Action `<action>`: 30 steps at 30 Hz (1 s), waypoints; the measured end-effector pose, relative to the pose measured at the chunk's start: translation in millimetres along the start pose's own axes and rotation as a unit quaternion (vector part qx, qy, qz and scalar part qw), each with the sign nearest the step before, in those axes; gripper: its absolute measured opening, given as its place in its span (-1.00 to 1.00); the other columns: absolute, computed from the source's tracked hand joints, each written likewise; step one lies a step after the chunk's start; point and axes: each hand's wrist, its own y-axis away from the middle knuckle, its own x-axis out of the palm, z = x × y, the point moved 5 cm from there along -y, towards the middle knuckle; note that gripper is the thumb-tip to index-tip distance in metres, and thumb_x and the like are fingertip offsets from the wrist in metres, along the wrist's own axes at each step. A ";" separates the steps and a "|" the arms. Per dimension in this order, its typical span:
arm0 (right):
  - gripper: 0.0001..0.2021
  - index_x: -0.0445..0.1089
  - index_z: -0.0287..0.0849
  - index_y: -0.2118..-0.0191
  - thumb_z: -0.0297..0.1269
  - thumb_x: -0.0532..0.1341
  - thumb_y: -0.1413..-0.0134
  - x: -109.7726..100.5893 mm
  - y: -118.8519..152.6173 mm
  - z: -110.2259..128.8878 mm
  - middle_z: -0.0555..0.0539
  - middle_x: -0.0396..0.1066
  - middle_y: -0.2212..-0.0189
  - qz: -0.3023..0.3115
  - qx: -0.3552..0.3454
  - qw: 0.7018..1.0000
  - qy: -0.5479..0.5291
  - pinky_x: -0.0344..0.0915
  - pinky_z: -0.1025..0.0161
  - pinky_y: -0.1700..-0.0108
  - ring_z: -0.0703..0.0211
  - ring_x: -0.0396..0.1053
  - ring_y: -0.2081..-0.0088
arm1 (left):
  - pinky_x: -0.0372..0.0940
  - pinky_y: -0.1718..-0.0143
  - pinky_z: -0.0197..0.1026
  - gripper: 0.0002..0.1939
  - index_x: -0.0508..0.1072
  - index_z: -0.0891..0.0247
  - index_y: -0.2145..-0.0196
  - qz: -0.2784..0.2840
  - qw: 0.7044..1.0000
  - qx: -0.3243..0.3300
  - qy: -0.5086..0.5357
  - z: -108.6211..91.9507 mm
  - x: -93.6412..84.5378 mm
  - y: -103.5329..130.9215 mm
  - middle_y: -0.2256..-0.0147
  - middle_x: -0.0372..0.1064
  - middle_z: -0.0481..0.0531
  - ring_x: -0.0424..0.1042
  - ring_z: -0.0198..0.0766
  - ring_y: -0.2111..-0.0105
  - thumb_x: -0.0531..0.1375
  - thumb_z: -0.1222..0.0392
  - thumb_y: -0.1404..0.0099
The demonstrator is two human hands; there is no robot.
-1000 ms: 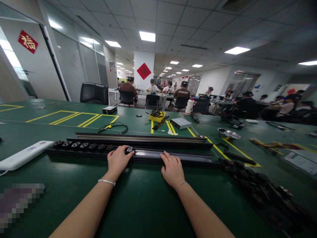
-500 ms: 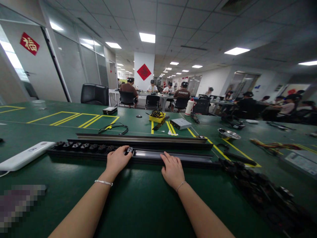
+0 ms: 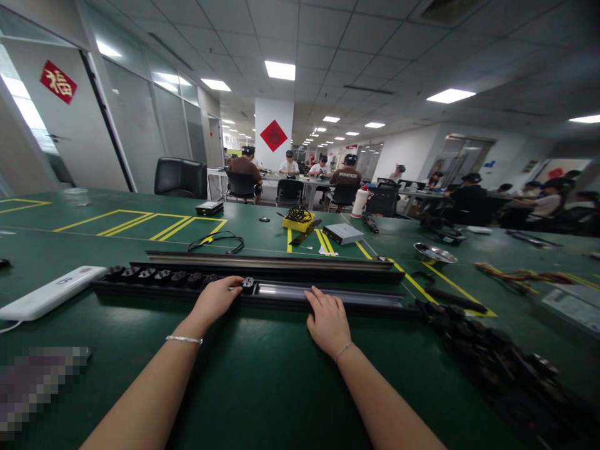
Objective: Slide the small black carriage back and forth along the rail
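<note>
Head: left hand (image 3: 216,302) half-closed at module (image 3: 248,285), right hand (image 3: 329,320) open on rail (image 3: 281,291); "PUMPKIN" shirt (image 3: 347,179).

Smooth green table (image 3: 281,387) with slight sheen; shiny metal bowl (image 3: 435,253); glossy white plastic-looking power strip (image 3: 51,294).

At 8 o'clock, the flat object (image 3: 40,387) is blurred into coarse blocks and cut off by the left edge, as is the white bar (image 3: 56,292) towards 9. Part of the black module row (image 3: 164,277) is hidden by the left hand (image 3: 215,300); at 4 o'clock, separate parts are lost in the blurred dark heap (image 3: 497,353).
</note>
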 end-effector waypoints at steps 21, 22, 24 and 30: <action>-0.51 0.17 -0.03 -0.11 -0.34 0.03 0.02 -1.2 0.6 0.5 -0.03 0.13 -0.14 -0.003 0.001 1.000 0.000 -0.11 0.12 -0.09 0.11 0.13 -0.02 | 0.22 0.19 -0.29 -0.68 0.45 0.01 0.15 -0.038 0.997 -0.041 -0.055 -6.4 1.6 3.2 0.16 0.46 -0.08 0.41 -0.22 0.17 0.04 0.02 -0.18; -0.51 0.16 -0.03 -0.11 -0.34 0.03 0.02 -1.1 0.7 0.5 -0.03 0.13 -0.14 -0.003 0.002 1.000 0.000 -0.11 0.12 -0.09 0.11 0.13 -0.02 | 0.22 0.19 -0.29 -0.67 0.45 0.01 0.15 -0.038 0.997 -0.039 -0.056 -6.6 1.7 3.3 0.16 0.46 -0.08 0.41 -0.22 0.17 0.03 0.02 -0.18; -0.50 0.16 -0.02 -0.11 -0.34 0.04 0.02 -0.7 0.7 0.6 -0.03 0.13 -0.14 -0.001 0.003 1.000 0.000 -0.11 0.12 -0.09 0.11 0.13 -0.02 | 0.23 0.20 -0.28 -0.67 0.45 0.01 0.14 -0.040 0.997 -0.038 -0.061 -7.5 1.2 3.8 0.16 0.46 -0.07 0.41 -0.21 0.17 0.03 0.02 -0.18; -0.50 0.16 -0.03 -0.12 -0.34 0.04 0.02 -1.5 0.3 1.1 -0.04 0.12 -0.14 0.003 0.003 1.000 0.000 -0.11 0.12 -0.08 0.11 0.12 -0.03 | 0.23 0.28 -0.29 -0.66 0.44 -0.02 0.13 -0.036 0.993 -0.052 -0.097 -11.9 -1.4 6.8 0.19 0.47 -0.07 0.43 -0.21 0.22 0.00 0.01 -0.19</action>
